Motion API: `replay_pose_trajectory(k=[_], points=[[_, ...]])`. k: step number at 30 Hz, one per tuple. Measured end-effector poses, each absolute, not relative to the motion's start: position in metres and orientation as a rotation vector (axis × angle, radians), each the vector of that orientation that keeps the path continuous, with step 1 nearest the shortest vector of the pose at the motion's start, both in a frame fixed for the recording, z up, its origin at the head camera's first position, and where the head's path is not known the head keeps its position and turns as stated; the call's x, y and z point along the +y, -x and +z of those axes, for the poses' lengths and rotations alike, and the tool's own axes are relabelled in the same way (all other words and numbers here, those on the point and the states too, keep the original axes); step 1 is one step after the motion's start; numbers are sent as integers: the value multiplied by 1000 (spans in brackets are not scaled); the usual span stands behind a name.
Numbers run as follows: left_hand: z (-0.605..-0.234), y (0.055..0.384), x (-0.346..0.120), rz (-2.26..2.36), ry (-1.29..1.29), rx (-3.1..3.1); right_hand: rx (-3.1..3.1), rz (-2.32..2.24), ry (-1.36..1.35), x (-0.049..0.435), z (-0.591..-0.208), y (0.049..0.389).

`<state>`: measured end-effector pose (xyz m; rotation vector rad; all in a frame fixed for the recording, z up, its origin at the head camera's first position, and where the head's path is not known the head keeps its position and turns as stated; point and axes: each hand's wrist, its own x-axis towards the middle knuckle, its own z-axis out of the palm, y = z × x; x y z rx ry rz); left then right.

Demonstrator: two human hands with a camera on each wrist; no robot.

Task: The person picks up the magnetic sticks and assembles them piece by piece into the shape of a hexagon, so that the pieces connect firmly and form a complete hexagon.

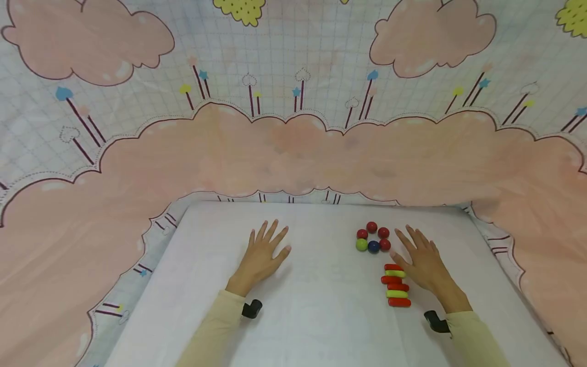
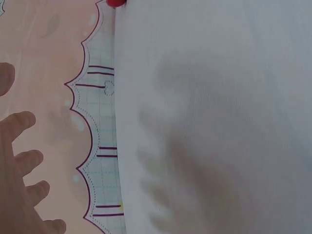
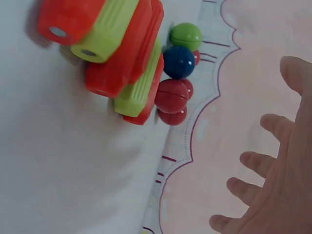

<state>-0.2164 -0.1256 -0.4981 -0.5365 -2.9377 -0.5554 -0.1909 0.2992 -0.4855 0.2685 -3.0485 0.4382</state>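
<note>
Fingers [image 1: 281, 236] spread wide on both hands, I see nothing gripped. Head view: left hand [image 1: 259, 259] over flat white cloth-covered surface [image 1: 321, 306]; right hand [image 1: 426, 267] just beside row of six red and lime-green plastic rods [image 1: 397, 287] and ring of six glossy balls [image 1: 373, 247]: four red, one green, one navy. Peach cloud-print fabric [image 1: 321, 158] behind. Left wrist: fingers apart, blurred shadow [image 2: 195, 170] on white. Right wrist: fingers splayed, clear of rods and balls.

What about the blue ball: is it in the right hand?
No, the blue ball lies between a green ball and a red ball.
</note>
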Motion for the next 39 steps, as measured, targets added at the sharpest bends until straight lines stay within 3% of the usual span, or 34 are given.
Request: replay_pose_trajectory(k=[39], points=[[-523,231,8,-1339,570,-2765,-3040,945,32,292,-514,126]])
